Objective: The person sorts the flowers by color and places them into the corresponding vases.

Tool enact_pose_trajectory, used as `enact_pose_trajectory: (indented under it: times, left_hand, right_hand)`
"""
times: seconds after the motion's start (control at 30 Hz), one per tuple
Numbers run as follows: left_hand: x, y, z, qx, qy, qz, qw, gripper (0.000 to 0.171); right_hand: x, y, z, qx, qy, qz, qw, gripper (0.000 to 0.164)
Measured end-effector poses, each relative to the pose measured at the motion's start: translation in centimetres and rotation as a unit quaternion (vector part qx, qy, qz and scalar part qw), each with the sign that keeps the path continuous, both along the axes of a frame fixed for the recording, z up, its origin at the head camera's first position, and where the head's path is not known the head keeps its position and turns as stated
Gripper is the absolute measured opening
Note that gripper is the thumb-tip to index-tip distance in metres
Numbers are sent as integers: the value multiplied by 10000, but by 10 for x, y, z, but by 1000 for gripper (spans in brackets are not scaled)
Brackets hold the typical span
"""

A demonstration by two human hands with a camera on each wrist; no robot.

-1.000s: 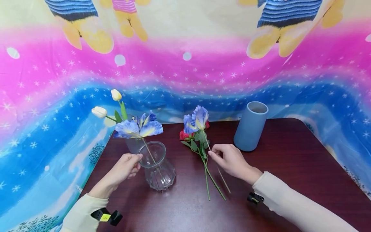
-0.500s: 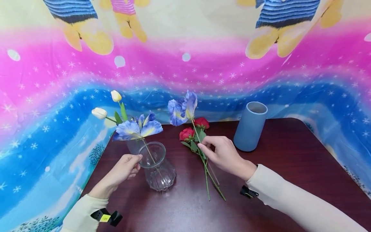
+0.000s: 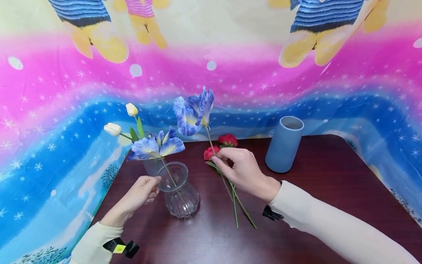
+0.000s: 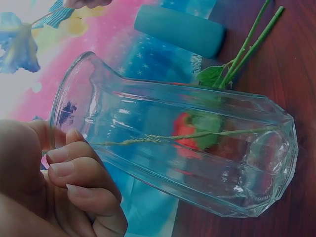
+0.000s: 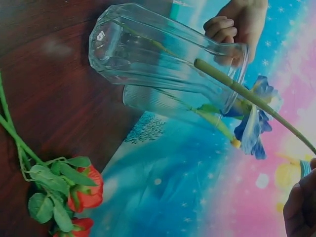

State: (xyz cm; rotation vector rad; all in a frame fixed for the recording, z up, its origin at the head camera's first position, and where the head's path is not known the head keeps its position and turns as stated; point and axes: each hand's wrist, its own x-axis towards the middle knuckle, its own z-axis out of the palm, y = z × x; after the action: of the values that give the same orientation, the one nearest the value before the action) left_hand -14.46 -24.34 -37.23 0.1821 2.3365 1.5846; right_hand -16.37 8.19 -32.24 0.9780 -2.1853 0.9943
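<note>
A glossy dark red-brown table (image 3: 349, 165) lies beneath both hands' fingers. An upright, tapered blue-grey vase (image 3: 285, 146) stands to the right fingers' right. Just right of the left fingers, a faceted clear glass vase (image 3: 182, 201) stands upright, its rim pinched by the left hand (image 3: 140, 192). The right hand (image 3: 244, 170) pinches a thin-stemmed blue-and-yellow iris (image 3: 194, 113), bloom above the fingertips, stem end outside the glass. A matching blue iris (image 3: 161, 146) leans inside that glass, beyond the left fingers. Two red roses (image 3: 228, 139) with green stems lie beneath the right fingers; two white tulips (image 3: 113, 128) rise beyond the left.
</note>
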Motion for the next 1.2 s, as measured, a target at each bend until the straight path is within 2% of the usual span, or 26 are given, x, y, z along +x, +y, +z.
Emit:
enact_pose_trajectory:
  times: [0.23, 0.5, 0.8, 1.03, 1.2]
  left_hand:
    - [1, 0, 0, 4, 35, -41, 10000, 53]
    - [1, 0, 0, 15, 15, -18, 10000, 50]
    - [-1, 1, 0, -77, -40, 112, 9999, 51]
    - [-1, 2, 0, -15, -47, 88, 9999, 53]
    - [0, 1, 0, -79, -38, 97, 9999, 54]
  right_hand:
    - [0, -20, 12, -156, 287, 166, 9993, 8]
    - [-2, -45, 22, -487, 404, 174, 9978, 9]
    - [-11, -78, 26, -960, 412, 474, 9934, 14]
    - [-18, -95, 29, -1227, 431, 412, 9907, 14]
    - [-22, -105, 28, -1255, 658, 245, 9896, 13]
